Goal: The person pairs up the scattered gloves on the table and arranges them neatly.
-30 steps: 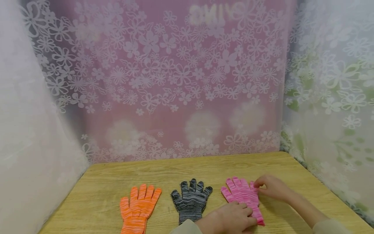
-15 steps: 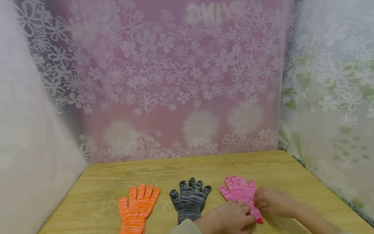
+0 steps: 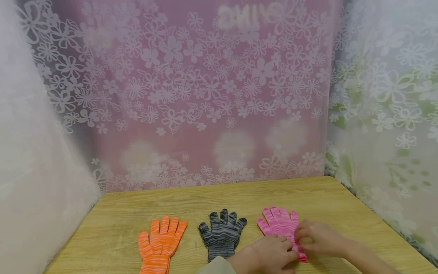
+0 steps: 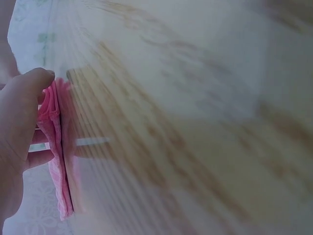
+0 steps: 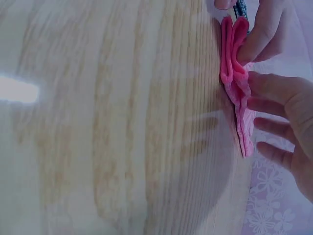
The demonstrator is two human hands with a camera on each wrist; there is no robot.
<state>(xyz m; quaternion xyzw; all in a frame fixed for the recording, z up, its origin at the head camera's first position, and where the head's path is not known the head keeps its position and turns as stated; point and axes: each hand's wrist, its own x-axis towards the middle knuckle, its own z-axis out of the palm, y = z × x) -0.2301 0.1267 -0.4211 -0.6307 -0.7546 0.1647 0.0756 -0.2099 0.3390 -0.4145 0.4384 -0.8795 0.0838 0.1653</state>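
Note:
A pink knit glove point(image 3: 278, 223) lies flat on the wooden table at the right, its fingers pointing away from me. My left hand point(image 3: 268, 253) rests over its palm and cuff, fingers loosely bent. At the glove's right edge, close to the cuff, my right hand point(image 3: 319, 238) pinches the fabric between thumb and fingertips. The right wrist view shows the glove point(image 5: 242, 93) edge-on, its cuff layers slightly parted, with fingertips of both hands at it. In the left wrist view, my left thumb touches the pink fabric point(image 4: 56, 142).
A dark grey striped glove point(image 3: 222, 236) lies left of the pink one, partly behind my left sleeve point(image 3: 219, 265). Farther left is an orange glove point(image 3: 159, 245), its cuff cut off by the frame. Flowered translucent curtains point(image 3: 212, 95) surround the wooden table point(image 3: 205, 196).
My right hand has moved from the tip of the pink glove's rightmost finger down along its right edge towards the cuff. My left hand has stayed on the glove.

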